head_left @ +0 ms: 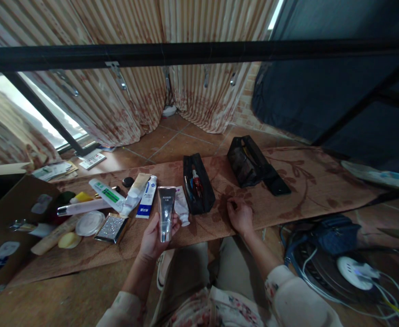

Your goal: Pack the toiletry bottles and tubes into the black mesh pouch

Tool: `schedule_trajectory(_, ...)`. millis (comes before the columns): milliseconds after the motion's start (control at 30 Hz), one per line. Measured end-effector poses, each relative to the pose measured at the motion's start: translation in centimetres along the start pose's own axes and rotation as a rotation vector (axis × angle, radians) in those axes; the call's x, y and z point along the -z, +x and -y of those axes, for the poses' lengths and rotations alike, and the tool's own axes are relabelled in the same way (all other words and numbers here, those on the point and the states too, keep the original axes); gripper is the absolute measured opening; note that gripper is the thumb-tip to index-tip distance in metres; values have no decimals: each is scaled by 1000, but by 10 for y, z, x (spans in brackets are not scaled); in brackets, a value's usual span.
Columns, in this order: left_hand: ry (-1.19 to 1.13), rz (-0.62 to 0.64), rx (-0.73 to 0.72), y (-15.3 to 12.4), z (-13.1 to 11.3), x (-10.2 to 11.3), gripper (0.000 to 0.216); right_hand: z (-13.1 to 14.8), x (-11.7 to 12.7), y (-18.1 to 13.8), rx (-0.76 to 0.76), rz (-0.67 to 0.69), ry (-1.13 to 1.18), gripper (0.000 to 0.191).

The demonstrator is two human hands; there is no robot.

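My left hand (154, 238) is wrapped round a shiny dark grey squeeze tube (166, 213), held upright with its cap down. A white and purple tube (182, 206) lies just behind it, and a blue and white tube (147, 197) lies to its left. My right hand (241, 215) rests on the brown patterned cloth (267, 211), fingers loosely curled, with nothing visible in them. Between my hands and farther back, an unzipped black pouch (204, 190) holds several small items, one of them red. Another open black pouch (245, 163) stands beyond my right hand.
On the left lie a green and white tube (107, 195), a glittery silver compact (111, 228), a round clear-lidded container (90, 223) and a cardboard box (18, 227). A dark phone-like slab (277, 184) is at right. A black rail (199, 53) crosses ahead; a power strip (354, 272) with cables is below right.
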State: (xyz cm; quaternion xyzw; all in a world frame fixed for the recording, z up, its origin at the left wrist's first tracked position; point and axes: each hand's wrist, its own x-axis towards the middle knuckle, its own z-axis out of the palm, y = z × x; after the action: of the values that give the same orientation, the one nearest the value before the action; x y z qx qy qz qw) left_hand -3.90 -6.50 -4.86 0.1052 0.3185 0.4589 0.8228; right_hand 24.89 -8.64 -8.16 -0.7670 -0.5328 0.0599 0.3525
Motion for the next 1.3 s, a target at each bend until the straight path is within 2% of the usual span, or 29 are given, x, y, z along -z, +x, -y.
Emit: schedule_trajectory(1300,-15,-4,29,-1,-1,-2,38,-1,0,0,4,-1,8,24)
